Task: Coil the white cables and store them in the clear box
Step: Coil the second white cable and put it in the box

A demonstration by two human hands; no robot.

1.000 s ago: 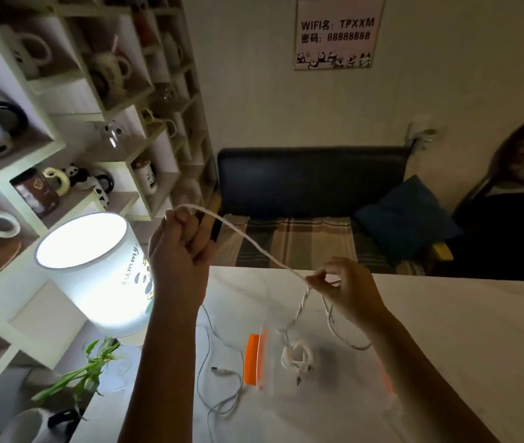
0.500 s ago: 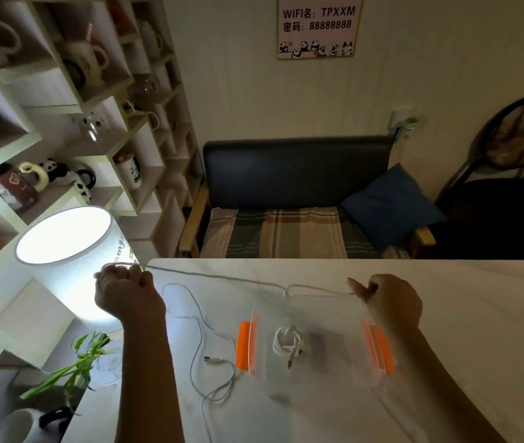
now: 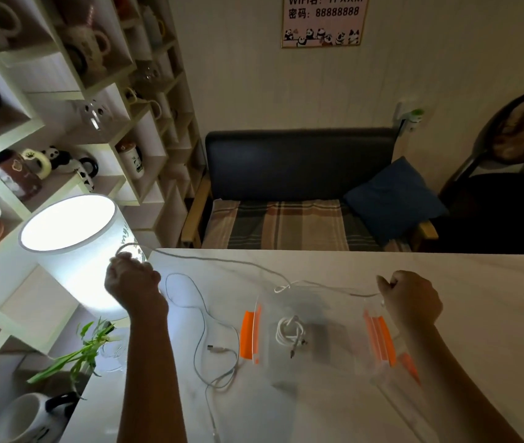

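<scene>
— Well, what could go wrong for the person from this head view?

— Both fists are curled round one white cable (image 3: 222, 261) pulled out above the table (image 3: 478, 314): the left hand (image 3: 133, 282) grips one end by the lamp (image 3: 75, 251), the right hand (image 3: 411, 295) grips the other just past the clear box (image 3: 334, 362). A small knot or kink (image 3: 281, 287) sits along the line. Pulling harder would likely tighten it, and a coil wound over it would probably sit lumpy.

— Anything else at risk?

— The left fist is just beside the lit lamp, with a little loop of cable against the shade. A wide winding motion there could knock it.

— And what lies around them?

— One coiled cable (image 3: 289, 332) already rests inside the box, between its orange clips (image 3: 249, 337). A loose cable (image 3: 203, 330) sprawls on the table left of the box, its plug (image 3: 216, 348) near the box wall, so it could snag the stretched one when lowered. A green plant (image 3: 78, 350) and a mug (image 3: 27, 417) stand below the lamp, off the table's left edge.
</scene>
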